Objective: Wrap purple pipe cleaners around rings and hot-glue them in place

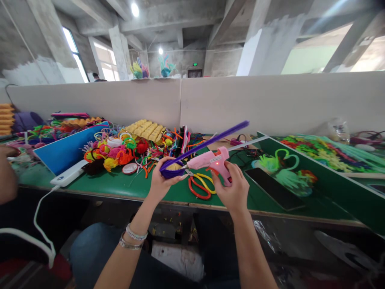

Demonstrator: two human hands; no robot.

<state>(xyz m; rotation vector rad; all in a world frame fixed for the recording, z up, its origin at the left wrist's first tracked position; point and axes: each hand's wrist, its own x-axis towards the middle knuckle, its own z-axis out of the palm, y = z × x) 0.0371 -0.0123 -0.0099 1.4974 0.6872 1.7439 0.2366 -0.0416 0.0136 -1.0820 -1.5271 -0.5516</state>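
Note:
My left hand (161, 180) is closed around a small round piece wound with purple pipe cleaner (173, 171), its yellowish middle showing on top. A long purple pipe cleaner (215, 139) runs from it up to the right. In my right hand (233, 188) is a pink hot glue gun (207, 159), with its small light glowing orange-red and a glue stick (248, 142) out of its back. The gun's nozzle points left at the purple piece; I cannot tell if it touches. Scissors with red and yellow handles (200, 191) lie on the table just below the gun.
Left are colourful pipe cleaner pieces (116, 154), a yellow egg tray (147, 130), a blue board (73, 146) and a white power strip (69, 173). Right are a black phone (273, 188), green pipe cleaner swans (290, 176) and a dark green divider (319, 176). Another person's arm (7, 174) shows far left.

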